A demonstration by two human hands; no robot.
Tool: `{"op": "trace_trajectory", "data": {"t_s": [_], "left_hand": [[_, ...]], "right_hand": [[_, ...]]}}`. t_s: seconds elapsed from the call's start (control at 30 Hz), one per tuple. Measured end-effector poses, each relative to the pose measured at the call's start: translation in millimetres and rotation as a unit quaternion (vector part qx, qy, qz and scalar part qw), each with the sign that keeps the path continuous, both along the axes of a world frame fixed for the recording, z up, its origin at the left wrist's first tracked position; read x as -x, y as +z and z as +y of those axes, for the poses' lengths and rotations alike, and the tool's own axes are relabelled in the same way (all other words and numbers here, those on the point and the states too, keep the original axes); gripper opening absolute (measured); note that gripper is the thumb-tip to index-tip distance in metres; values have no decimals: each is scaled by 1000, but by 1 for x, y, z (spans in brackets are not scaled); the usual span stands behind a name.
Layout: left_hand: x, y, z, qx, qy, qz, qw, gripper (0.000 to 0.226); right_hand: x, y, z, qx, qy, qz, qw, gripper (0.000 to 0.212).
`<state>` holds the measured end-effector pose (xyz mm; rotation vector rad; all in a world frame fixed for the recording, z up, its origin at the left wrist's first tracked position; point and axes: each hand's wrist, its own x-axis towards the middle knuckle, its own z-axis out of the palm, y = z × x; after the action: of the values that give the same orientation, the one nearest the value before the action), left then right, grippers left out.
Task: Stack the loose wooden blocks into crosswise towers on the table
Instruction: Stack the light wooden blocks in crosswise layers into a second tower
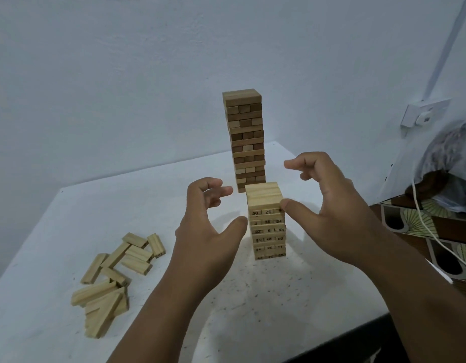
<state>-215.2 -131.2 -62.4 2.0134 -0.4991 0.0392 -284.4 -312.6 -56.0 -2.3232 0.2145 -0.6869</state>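
My left hand (200,218) hangs open just left of the short tower (267,221), fingers curled and spread, thumb reaching toward the stack's left side but not touching it. My right hand (328,205) is open too, on the tower's right; its thumb tip rests against the upper right corner, about at the top numbered row, while the fingers arc above and behind without gripping anything. Neither hand holds a block.

The short tower stands upright on the white table (56,218), pale wood, layers laid crosswise, with printed numbers on the block ends facing me. Behind it, near the table's far edge, stands the tall tower (246,137), darker in tone and slightly uneven in its rows. The two towers are close together but apart.

The loose blocks (114,279) lie in a scattered heap at the table's left, well away from both towers, some overlapping.
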Motion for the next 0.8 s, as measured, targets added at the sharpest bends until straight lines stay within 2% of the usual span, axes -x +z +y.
{"op": "trace_trajectory", "data": {"t_s": [0.13,0.2,0.33,0.43,0.57,0.7,0.8], "left_hand": [[2,-1,34,-27,23,-61,998,41],[3,-1,54,-39,36,-67,996,33],[-1,1,98,-69,91,-62,992,21],[-11,-4,128,-160,119,-73,977,13],[-23,-22,157,-267,146,-54,951,21],[-27,-32,169,-291,121,-45,948,28],[-29,-35,172,-282,116,-39,951,26]], "right_hand": [[0,9,30,70,13,-117,991,40],[-2,9,54,72,46,-142,986,34],[-16,-4,104,81,115,-57,988,32],[-31,-20,129,122,173,9,977,34],[-51,-34,151,148,199,101,964,44],[-77,-47,170,219,211,144,942,44],[-89,-54,181,266,228,135,927,39]]}}
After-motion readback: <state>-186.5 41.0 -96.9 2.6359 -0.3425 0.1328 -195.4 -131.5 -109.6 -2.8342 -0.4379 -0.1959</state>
